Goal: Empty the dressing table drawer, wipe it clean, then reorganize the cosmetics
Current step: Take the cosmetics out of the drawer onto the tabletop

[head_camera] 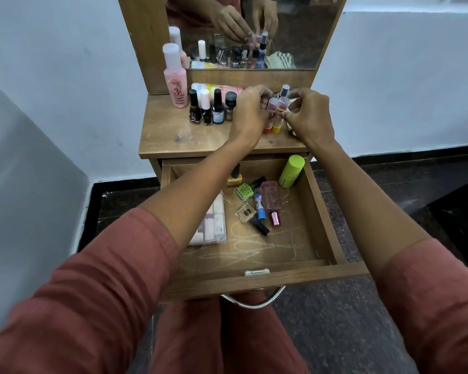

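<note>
Over the wooden tabletop, my left grip pinched a red-based tube, my right grip a yellow-based tube just beside it. Below, the open drawer held loose cosmetics.

wall: pale, plain, filling the background | skirting: dark strip along the wall's foot | floor: dark speckled stone, scuffed near its left edge | ledge: white, top right corner, possibly a window sill
</note>
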A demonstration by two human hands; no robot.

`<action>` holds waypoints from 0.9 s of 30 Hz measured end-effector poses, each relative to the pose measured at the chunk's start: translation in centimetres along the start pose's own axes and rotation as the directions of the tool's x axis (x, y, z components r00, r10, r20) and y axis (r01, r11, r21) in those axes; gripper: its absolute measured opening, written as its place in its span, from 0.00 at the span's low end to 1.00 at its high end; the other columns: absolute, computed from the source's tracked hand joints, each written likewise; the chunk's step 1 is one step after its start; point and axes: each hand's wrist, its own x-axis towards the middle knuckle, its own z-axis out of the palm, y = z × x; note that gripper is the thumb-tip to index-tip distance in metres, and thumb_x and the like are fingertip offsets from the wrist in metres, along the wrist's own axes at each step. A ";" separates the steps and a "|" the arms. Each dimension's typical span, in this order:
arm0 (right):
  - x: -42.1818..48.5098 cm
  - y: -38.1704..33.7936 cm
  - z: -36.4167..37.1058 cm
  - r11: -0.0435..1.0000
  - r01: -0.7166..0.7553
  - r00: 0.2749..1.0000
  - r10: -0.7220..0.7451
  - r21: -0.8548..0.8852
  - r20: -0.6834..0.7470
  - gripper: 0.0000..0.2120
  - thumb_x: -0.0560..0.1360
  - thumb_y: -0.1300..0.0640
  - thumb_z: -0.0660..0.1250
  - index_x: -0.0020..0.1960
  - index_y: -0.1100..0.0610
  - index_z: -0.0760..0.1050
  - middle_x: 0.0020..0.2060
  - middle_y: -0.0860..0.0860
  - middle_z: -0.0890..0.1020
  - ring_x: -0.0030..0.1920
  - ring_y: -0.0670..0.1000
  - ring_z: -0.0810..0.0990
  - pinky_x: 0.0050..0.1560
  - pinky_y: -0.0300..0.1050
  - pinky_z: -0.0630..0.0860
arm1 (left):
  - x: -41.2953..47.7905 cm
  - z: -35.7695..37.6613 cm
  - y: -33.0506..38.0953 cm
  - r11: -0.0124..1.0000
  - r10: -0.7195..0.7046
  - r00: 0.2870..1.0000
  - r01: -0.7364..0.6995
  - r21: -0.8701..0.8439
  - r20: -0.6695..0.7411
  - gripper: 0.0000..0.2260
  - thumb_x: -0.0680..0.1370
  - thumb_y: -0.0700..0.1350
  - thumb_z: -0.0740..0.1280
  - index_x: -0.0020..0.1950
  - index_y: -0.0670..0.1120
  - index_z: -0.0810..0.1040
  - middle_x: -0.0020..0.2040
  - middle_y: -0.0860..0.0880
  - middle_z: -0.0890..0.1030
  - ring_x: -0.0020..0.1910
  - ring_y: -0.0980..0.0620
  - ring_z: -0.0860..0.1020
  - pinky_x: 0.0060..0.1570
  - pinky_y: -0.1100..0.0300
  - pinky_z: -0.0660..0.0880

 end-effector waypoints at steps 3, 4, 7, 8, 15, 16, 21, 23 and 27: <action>-0.1 0.3 -0.3 1.000 -0.019 1.000 0.019 0.011 -0.019 0.19 0.72 0.65 0.66 0.62 0.63 0.73 0.52 0.61 0.81 0.50 0.56 0.80 0.50 0.44 0.75 | -0.4 -0.2 -0.1 1.000 0.020 1.000 -0.020 0.016 -0.017 0.10 0.73 0.29 0.65 0.52 0.38 0.77 0.43 0.47 0.76 0.33 0.61 0.73 0.32 0.72 0.75; -0.3 0.3 -0.4 1.000 -0.024 0.999 0.024 0.012 -0.029 0.19 0.72 0.66 0.66 0.62 0.63 0.73 0.52 0.62 0.81 0.49 0.56 0.80 0.50 0.45 0.75 | -0.6 -0.3 -0.2 0.999 0.031 0.999 -0.031 0.027 -0.026 0.10 0.73 0.29 0.64 0.52 0.38 0.77 0.44 0.46 0.75 0.35 0.59 0.74 0.34 0.70 0.76; -0.9 0.7 -0.8 0.999 -0.039 0.998 0.039 0.015 -0.054 0.18 0.71 0.67 0.66 0.61 0.64 0.74 0.50 0.61 0.81 0.45 0.53 0.78 0.50 0.47 0.76 | -1.3 -0.8 -0.3 0.998 0.050 0.997 -0.049 0.026 -0.061 0.11 0.72 0.28 0.63 0.51 0.38 0.78 0.43 0.46 0.75 0.40 0.55 0.74 0.42 0.63 0.78; -1.3 0.8 -0.9 0.999 -0.041 0.997 0.042 0.016 -0.059 0.17 0.71 0.66 0.67 0.60 0.64 0.74 0.49 0.61 0.81 0.44 0.51 0.77 0.51 0.47 0.76 | -1.8 -1.0 -0.3 0.998 0.061 0.996 -0.059 0.028 -0.067 0.11 0.72 0.28 0.64 0.50 0.39 0.78 0.43 0.47 0.76 0.40 0.55 0.74 0.42 0.63 0.78; -6.5 2.0 0.8 0.998 -0.055 0.993 0.056 -0.011 0.100 0.07 0.72 0.65 0.67 0.49 0.65 0.79 0.46 0.60 0.82 0.43 0.50 0.77 0.45 0.41 0.73 | -8.4 -1.1 -2.5 0.988 0.088 0.988 -0.103 0.116 0.124 0.07 0.75 0.35 0.65 0.50 0.42 0.78 0.46 0.47 0.80 0.44 0.55 0.77 0.45 0.63 0.76; -7.3 2.5 1.3 0.996 -0.085 0.986 0.087 -0.019 0.144 0.06 0.72 0.64 0.68 0.48 0.64 0.80 0.45 0.58 0.83 0.44 0.52 0.78 0.48 0.45 0.76 | -9.3 -1.0 -3.3 0.983 0.084 0.978 -0.113 0.145 0.192 0.07 0.74 0.34 0.65 0.49 0.42 0.79 0.46 0.46 0.81 0.42 0.55 0.77 0.43 0.62 0.76; -11.3 4.6 4.0 0.972 -0.198 0.921 0.229 -0.128 0.314 0.05 0.72 0.63 0.66 0.44 0.62 0.80 0.41 0.55 0.81 0.44 0.53 0.80 0.45 0.44 0.75 | -12.7 -0.4 -7.6 0.933 0.014 0.859 -0.196 0.302 0.511 0.08 0.73 0.31 0.62 0.45 0.39 0.80 0.45 0.41 0.82 0.44 0.46 0.80 0.44 0.54 0.76; -12.6 5.0 5.0 0.953 -0.256 0.893 0.297 -0.160 0.339 0.05 0.71 0.63 0.66 0.44 0.63 0.80 0.45 0.60 0.82 0.46 0.58 0.81 0.47 0.50 0.78 | -13.8 -0.2 -8.7 0.899 -0.017 0.815 -0.241 0.366 0.580 0.09 0.74 0.33 0.63 0.48 0.40 0.81 0.48 0.41 0.82 0.47 0.43 0.80 0.46 0.52 0.77; -13.4 4.5 5.9 0.944 -0.273 0.883 0.322 -0.185 0.341 0.07 0.73 0.62 0.66 0.47 0.66 0.79 0.46 0.62 0.81 0.47 0.60 0.81 0.42 0.47 0.74 | -14.7 -0.2 -9.1 0.869 0.028 0.771 -0.334 0.365 0.637 0.12 0.74 0.38 0.61 0.54 0.42 0.80 0.56 0.42 0.78 0.53 0.43 0.77 0.49 0.49 0.76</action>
